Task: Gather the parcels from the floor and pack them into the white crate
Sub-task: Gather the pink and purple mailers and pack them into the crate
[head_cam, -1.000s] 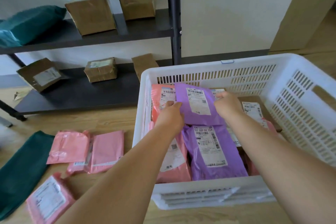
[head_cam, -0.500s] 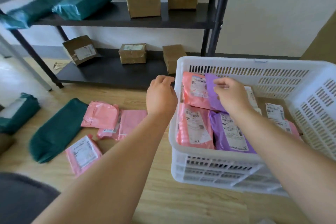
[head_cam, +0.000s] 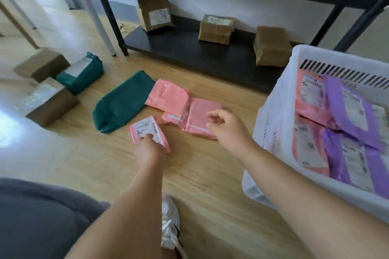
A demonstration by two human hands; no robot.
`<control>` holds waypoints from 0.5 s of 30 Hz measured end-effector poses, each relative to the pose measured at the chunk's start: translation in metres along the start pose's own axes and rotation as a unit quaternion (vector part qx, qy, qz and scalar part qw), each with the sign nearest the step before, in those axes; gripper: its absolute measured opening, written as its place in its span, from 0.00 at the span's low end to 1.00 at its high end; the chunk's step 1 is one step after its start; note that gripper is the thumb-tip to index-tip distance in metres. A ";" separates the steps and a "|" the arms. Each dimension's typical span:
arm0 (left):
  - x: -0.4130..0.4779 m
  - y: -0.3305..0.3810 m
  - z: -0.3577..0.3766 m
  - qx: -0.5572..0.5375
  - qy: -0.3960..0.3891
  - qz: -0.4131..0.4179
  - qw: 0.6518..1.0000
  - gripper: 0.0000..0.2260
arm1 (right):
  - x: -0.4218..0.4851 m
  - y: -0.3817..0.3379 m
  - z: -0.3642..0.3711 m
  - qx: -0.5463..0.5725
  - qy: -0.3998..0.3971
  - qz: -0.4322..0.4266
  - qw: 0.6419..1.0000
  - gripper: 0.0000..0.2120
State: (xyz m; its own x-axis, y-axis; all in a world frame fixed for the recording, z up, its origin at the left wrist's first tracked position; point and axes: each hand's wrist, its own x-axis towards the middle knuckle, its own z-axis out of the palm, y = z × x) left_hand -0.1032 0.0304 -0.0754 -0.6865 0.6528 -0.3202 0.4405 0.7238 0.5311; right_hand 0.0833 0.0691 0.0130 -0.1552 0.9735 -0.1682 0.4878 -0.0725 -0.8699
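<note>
Head view caught us mid-gather: our left hand was clamped on a labelled pink parcel on the floor left of the white crate; our right hand hovered empty, fingers loosely apart, over a pink mailer nearer the crate. Next, we judged, lift and carry it rightwards. Crate's far side was cut off; labels blurred

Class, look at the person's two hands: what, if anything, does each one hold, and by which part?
The left hand grips a small pink parcel lying on the floor, fingers on its near end. The right hand holds nothing; it hovers open above another pink parcel.
</note>
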 end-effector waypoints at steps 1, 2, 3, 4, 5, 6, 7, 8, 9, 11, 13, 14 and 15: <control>0.008 -0.010 0.002 -0.019 0.000 -0.018 1.000 0.20 | 0.006 0.010 0.013 -0.010 -0.013 0.021 1.000 0.12; 0.016 -0.019 0.003 -0.033 0.006 -0.040 0.999 0.20 | 0.011 0.019 0.023 -0.022 -0.026 0.039 0.999 0.12; 0.022 -0.027 0.004 -0.038 0.011 -0.062 0.997 0.19 | 0.016 0.029 0.033 -0.032 -0.039 0.057 0.997 0.12; 0.028 -0.036 0.007 -0.037 0.013 -0.078 0.996 0.18 | 0.019 0.037 0.043 -0.044 -0.052 0.072 0.995 0.13; 0.031 -0.043 0.010 -0.040 0.014 -0.088 0.995 0.18 | 0.022 0.044 0.051 -0.057 -0.067 0.087 0.992 0.13; 0.035 -0.051 0.015 -0.045 0.012 -0.098 0.994 0.17 | 0.025 0.049 0.060 -0.068 -0.087 0.099 0.989 0.14; 0.038 -0.054 0.018 -0.057 0.011 -0.110 0.992 0.17 | 0.029 0.054 0.069 -0.074 -0.107 0.108 0.986 0.15; 0.042 -0.059 0.022 -0.070 0.012 -0.124 0.990 0.17 | 0.032 0.057 0.078 -0.077 -0.124 0.115 0.983 0.17; 0.046 -0.062 0.025 -0.086 0.012 -0.139 0.987 0.17 | 0.035 0.059 0.085 -0.078 -0.137 0.124 0.980 0.17; 0.053 -0.067 0.031 -0.128 0.004 -0.177 0.976 0.17 | 0.039 0.063 0.095 -0.080 -0.153 0.136 0.976 0.17; 0.061 -0.068 0.034 -0.200 -0.005 -0.228 0.953 0.16 | 0.042 0.067 0.101 -0.085 -0.160 0.141 0.973 0.17; 0.063 -0.069 0.036 -0.234 -0.007 -0.249 0.940 0.16 | 0.043 0.070 0.103 -0.090 -0.161 0.142 0.972 0.17; 0.063 -0.070 0.036 -0.258 -0.008 -0.269 0.928 0.15 | 0.043 0.072 0.103 -0.093 -0.161 0.143 0.972 0.17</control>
State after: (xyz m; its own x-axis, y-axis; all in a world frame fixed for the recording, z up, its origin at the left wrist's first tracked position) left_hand -0.1565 0.0295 -0.1609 -0.7164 0.2349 -0.6569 -0.3019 0.7444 0.5955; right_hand 0.0232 0.0837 -0.1048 -0.2362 0.7986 -0.5536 0.6928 -0.2611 -0.6722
